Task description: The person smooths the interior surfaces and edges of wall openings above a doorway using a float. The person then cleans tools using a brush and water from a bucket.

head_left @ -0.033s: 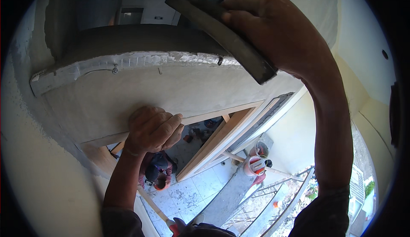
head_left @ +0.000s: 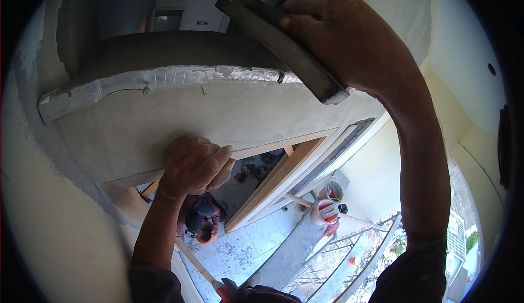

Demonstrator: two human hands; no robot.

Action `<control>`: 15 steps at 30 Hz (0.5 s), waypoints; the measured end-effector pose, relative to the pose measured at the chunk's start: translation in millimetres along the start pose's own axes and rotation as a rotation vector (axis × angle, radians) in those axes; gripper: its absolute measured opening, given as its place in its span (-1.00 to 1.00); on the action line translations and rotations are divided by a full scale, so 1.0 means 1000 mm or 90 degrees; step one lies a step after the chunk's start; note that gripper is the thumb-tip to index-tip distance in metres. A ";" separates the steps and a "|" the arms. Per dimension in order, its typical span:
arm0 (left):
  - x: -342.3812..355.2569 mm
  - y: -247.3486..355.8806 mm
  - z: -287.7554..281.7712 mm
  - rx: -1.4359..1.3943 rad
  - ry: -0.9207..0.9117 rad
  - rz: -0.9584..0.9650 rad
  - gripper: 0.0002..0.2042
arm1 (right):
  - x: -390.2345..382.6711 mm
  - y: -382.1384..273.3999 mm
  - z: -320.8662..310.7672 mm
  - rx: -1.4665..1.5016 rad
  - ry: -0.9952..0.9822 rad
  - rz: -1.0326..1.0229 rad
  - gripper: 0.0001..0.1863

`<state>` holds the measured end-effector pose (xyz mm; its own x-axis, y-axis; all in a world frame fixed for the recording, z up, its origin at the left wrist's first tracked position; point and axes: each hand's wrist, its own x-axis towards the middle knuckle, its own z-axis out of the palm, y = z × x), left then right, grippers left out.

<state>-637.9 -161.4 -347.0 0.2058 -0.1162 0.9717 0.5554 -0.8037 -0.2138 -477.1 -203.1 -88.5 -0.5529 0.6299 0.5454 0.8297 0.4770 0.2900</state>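
My right hand (head_left: 344, 35) is closed round the back of a dark plastering float (head_left: 284, 49), a long flat board. The float is tilted over the top edge of a grey plastered wall band (head_left: 262, 104); whether its face touches the ledge (head_left: 180, 46) I cannot tell. Lower down, my left hand (head_left: 197, 164) is closed like a fist and rests against the band, just above the wooden door frame (head_left: 284, 180). Its palm and whatever may be in it are hidden.
Below, a person in a dark cap (head_left: 202, 207) holds a container on the tiled floor (head_left: 240, 248). A plank (head_left: 289, 248) bears buckets (head_left: 326, 210). A thin wire (head_left: 123, 90) sticks out of the band's rough edge. A pole (head_left: 194, 259) leans at lower left.
The float has shifted and turned slightly, its lower right end moving a little up and left. My right hand moved slightly with it; my left hand stays put.
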 end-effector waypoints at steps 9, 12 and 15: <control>0.003 -0.003 0.003 0.015 0.016 0.001 -0.80 | 0.046 -0.026 0.021 -0.534 -0.299 -0.132 -0.80; 0.002 -0.002 0.001 -0.002 0.017 0.000 -0.72 | 0.059 -0.015 0.035 -0.408 -0.235 -0.101 -0.79; 0.000 -0.003 0.001 -0.013 0.015 -0.010 -0.71 | 0.077 -0.019 0.043 -0.396 -0.288 -0.028 -0.75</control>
<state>-638.9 -158.6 -346.6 0.1784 -0.1167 0.9770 0.5418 -0.8172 -0.1965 -539.2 -137.4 -85.4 -0.4526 0.8718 0.1874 0.6236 0.1593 0.7653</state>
